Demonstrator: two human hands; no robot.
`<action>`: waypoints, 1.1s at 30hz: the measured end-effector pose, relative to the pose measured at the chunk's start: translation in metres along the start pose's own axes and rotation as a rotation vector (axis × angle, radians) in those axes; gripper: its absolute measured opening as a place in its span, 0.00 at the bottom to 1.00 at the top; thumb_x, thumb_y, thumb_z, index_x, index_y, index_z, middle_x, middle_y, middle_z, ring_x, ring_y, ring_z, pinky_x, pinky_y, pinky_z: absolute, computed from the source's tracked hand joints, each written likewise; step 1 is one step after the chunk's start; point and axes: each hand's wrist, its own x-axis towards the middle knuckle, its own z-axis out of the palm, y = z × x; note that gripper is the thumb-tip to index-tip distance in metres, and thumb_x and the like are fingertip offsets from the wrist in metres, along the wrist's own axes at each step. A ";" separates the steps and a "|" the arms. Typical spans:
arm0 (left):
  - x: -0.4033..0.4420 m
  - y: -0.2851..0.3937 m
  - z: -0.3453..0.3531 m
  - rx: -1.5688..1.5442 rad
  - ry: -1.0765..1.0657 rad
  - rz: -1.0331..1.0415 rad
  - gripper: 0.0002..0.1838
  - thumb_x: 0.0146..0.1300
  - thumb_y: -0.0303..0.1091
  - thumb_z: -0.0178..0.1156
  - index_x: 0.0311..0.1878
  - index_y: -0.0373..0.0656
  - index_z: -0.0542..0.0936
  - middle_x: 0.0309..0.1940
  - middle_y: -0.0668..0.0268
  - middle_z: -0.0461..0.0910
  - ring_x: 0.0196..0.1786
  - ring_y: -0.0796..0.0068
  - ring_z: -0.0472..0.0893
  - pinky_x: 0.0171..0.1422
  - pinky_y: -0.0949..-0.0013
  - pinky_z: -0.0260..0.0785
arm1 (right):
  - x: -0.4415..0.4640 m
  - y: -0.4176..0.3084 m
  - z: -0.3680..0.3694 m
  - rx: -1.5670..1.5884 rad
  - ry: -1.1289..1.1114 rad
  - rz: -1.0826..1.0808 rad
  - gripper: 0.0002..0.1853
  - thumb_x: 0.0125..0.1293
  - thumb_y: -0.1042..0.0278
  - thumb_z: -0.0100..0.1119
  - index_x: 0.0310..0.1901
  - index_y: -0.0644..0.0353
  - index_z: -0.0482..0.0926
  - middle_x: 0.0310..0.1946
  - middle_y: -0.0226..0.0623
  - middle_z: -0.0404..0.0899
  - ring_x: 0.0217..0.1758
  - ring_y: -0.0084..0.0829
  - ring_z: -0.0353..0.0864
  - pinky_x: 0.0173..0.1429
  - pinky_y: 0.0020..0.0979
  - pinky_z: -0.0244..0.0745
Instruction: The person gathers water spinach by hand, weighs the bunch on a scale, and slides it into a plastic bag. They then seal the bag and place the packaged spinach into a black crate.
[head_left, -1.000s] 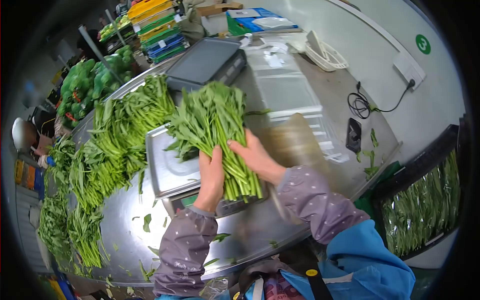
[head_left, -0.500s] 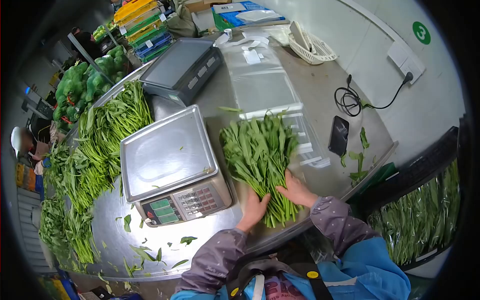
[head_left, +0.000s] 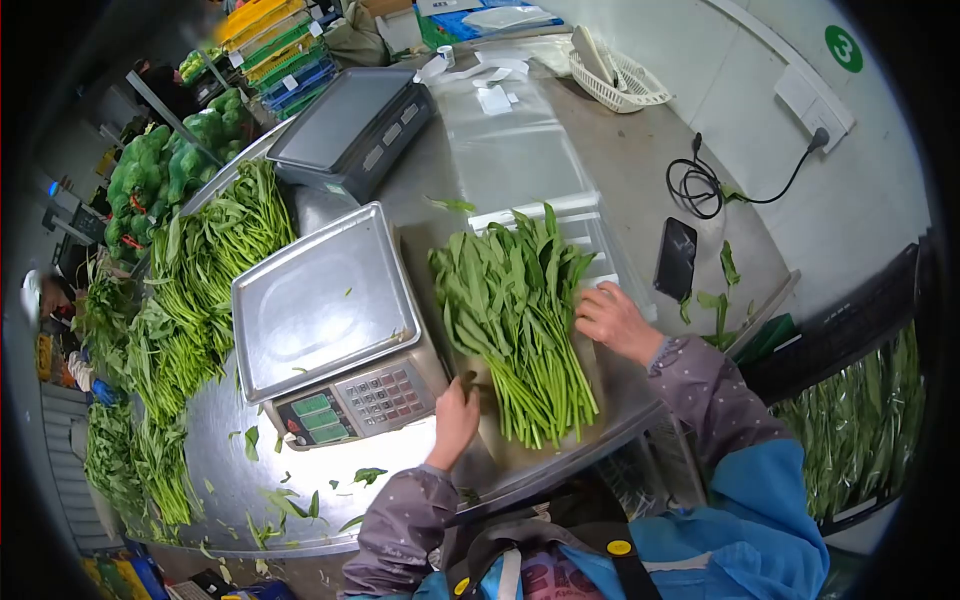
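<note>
A bunch of leafy green stems [head_left: 520, 330] lies on the metal table, leaves pointing away from me and cut ends toward me. My right hand [head_left: 617, 322] is at the right edge of its leaves, fingers bent and drawn together; what they hold, if anything, cannot be made out. My left hand [head_left: 457, 422] is left of the stems, beside the front corner of the silver weighing scale [head_left: 325, 310]. Its fingers are curled in, and their contents are hidden. Flat clear plastic bags [head_left: 520, 160] lie stacked just beyond the leaves.
More greens [head_left: 190, 320] are heaped along the left side. A second, dark scale [head_left: 345, 125] stands behind the silver one. At right are a phone [head_left: 676, 258], a coiled black cable [head_left: 695, 190] and loose leaves. A white basket [head_left: 630, 88] sits by the wall.
Both hands have come off the stems. The right moved up and right to the leaf edge; the left moved left toward the scale. The bunch now lies flat on its own.
</note>
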 end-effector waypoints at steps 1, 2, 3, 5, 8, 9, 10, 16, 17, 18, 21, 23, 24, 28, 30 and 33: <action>0.007 -0.002 -0.003 -0.117 -0.040 -0.076 0.12 0.58 0.28 0.49 0.43 0.36 0.75 0.31 0.46 0.77 0.35 0.46 0.76 0.39 0.53 0.68 | 0.007 -0.004 -0.008 -0.032 -0.008 -0.066 0.01 0.45 0.70 0.53 0.21 0.56 0.72 0.28 0.31 0.72 0.43 0.31 0.72 0.44 0.37 0.65; 0.013 0.008 -0.018 -0.034 -0.092 -0.051 0.11 0.58 0.29 0.50 0.42 0.36 0.74 0.30 0.48 0.77 0.33 0.46 0.76 0.37 0.52 0.68 | 0.011 -0.013 -0.020 -0.035 -0.016 -0.065 0.01 0.45 0.70 0.53 0.21 0.56 0.72 0.28 0.31 0.72 0.43 0.31 0.72 0.44 0.37 0.65; 0.018 0.016 -0.034 0.093 -0.121 0.048 0.11 0.57 0.29 0.49 0.42 0.37 0.74 0.30 0.48 0.77 0.33 0.46 0.76 0.37 0.52 0.68 | 0.014 -0.027 -0.037 -0.024 -0.170 -0.105 0.03 0.43 0.69 0.53 0.21 0.55 0.71 0.25 0.30 0.70 0.40 0.30 0.71 0.43 0.36 0.65; 0.023 0.034 -0.057 0.238 -0.195 0.207 0.11 0.57 0.29 0.49 0.42 0.38 0.74 0.29 0.48 0.77 0.33 0.47 0.76 0.37 0.52 0.68 | 0.017 -0.067 -0.069 0.004 -0.349 -0.167 0.04 0.42 0.67 0.53 0.20 0.54 0.70 0.21 0.29 0.68 0.33 0.28 0.71 0.39 0.33 0.65; 0.013 0.058 -0.065 0.278 -0.307 0.319 0.14 0.54 0.26 0.51 0.46 0.40 0.75 0.31 0.51 0.78 0.34 0.51 0.77 0.39 0.56 0.70 | 0.002 -0.144 -0.084 0.122 -0.471 -0.194 0.04 0.42 0.67 0.53 0.20 0.54 0.70 0.18 0.28 0.67 0.26 0.26 0.72 0.29 0.30 0.67; 0.005 0.064 -0.060 0.370 -0.427 0.378 0.15 0.52 0.26 0.52 0.45 0.41 0.75 0.32 0.53 0.78 0.35 0.53 0.78 0.38 0.57 0.70 | -0.001 -0.167 -0.082 0.245 -0.450 -0.162 0.03 0.42 0.67 0.53 0.19 0.54 0.70 0.17 0.30 0.67 0.24 0.27 0.73 0.25 0.31 0.66; -0.004 0.068 -0.054 0.463 -0.544 0.438 0.16 0.50 0.26 0.53 0.45 0.42 0.76 0.33 0.56 0.78 0.35 0.56 0.78 0.38 0.59 0.71 | -0.002 -0.180 -0.081 0.366 -0.425 -0.130 0.04 0.43 0.67 0.53 0.17 0.53 0.70 0.17 0.32 0.68 0.23 0.28 0.73 0.22 0.32 0.65; -0.044 0.082 -0.041 0.542 -0.673 0.692 0.16 0.52 0.26 0.49 0.45 0.41 0.75 0.39 0.59 0.76 0.46 0.62 0.76 0.49 0.65 0.67 | 0.034 -0.138 -0.082 0.752 -0.516 0.460 0.23 0.57 0.54 0.54 0.48 0.64 0.71 0.40 0.47 0.75 0.42 0.46 0.75 0.47 0.37 0.70; -0.046 0.077 -0.042 0.404 -0.566 0.714 0.16 0.51 0.29 0.52 0.45 0.40 0.75 0.41 0.60 0.75 0.49 0.61 0.73 0.52 0.63 0.63 | 0.014 -0.138 -0.065 0.764 -0.524 0.472 0.23 0.57 0.54 0.54 0.48 0.64 0.71 0.40 0.47 0.75 0.42 0.46 0.75 0.47 0.37 0.70; -0.049 0.081 -0.051 0.403 -0.572 0.714 0.16 0.51 0.29 0.52 0.45 0.40 0.75 0.41 0.60 0.75 0.49 0.61 0.73 0.52 0.63 0.63 | -0.009 -0.132 -0.043 0.958 -0.637 0.485 0.27 0.59 0.53 0.53 0.53 0.65 0.65 0.46 0.50 0.71 0.50 0.45 0.71 0.53 0.36 0.66; -0.068 0.083 -0.083 0.212 -0.471 0.843 0.15 0.47 0.35 0.57 0.40 0.42 0.75 0.41 0.65 0.71 0.49 0.67 0.70 0.52 0.62 0.60 | -0.029 -0.125 -0.039 1.284 -0.770 0.583 0.34 0.61 0.52 0.52 0.61 0.67 0.54 0.57 0.53 0.61 0.61 0.42 0.62 0.63 0.34 0.57; -0.090 0.060 -0.077 0.251 -0.593 0.883 0.12 0.47 0.34 0.55 0.37 0.44 0.75 0.38 0.65 0.70 0.47 0.69 0.70 0.50 0.63 0.59 | -0.030 -0.129 -0.047 1.443 -0.791 0.747 0.42 0.58 0.53 0.57 0.64 0.69 0.46 0.62 0.55 0.53 0.66 0.39 0.54 0.67 0.32 0.50; -0.094 0.051 -0.073 0.294 -0.709 0.921 0.09 0.48 0.34 0.54 0.34 0.46 0.75 0.35 0.66 0.69 0.44 0.71 0.69 0.48 0.65 0.58 | -0.029 -0.133 -0.051 1.440 -0.786 0.743 0.42 0.58 0.53 0.57 0.64 0.69 0.46 0.62 0.55 0.53 0.66 0.39 0.54 0.67 0.32 0.50; -0.063 0.070 -0.061 0.367 -0.633 0.972 0.05 0.45 0.34 0.55 0.27 0.47 0.73 0.29 0.69 0.69 0.40 0.73 0.70 0.44 0.68 0.57 | -0.027 -0.152 -0.072 1.149 -0.793 0.499 0.58 0.44 0.46 0.69 0.64 0.71 0.39 0.62 0.62 0.47 0.68 0.49 0.49 0.68 0.37 0.48; -0.041 0.085 -0.051 0.350 -0.505 1.023 0.05 0.43 0.34 0.55 0.27 0.47 0.73 0.26 0.71 0.69 0.38 0.74 0.70 0.41 0.68 0.56 | -0.025 -0.161 -0.086 1.032 -0.814 0.590 0.63 0.40 0.43 0.69 0.64 0.71 0.36 0.61 0.65 0.47 0.66 0.55 0.50 0.67 0.38 0.51; -0.004 0.101 -0.021 0.347 -0.511 1.082 0.06 0.44 0.34 0.56 0.28 0.47 0.74 0.27 0.71 0.69 0.39 0.74 0.70 0.47 0.65 0.57 | -0.026 -0.151 -0.092 0.906 -0.834 0.820 0.60 0.41 0.47 0.69 0.64 0.70 0.36 0.60 0.64 0.50 0.65 0.54 0.54 0.66 0.38 0.53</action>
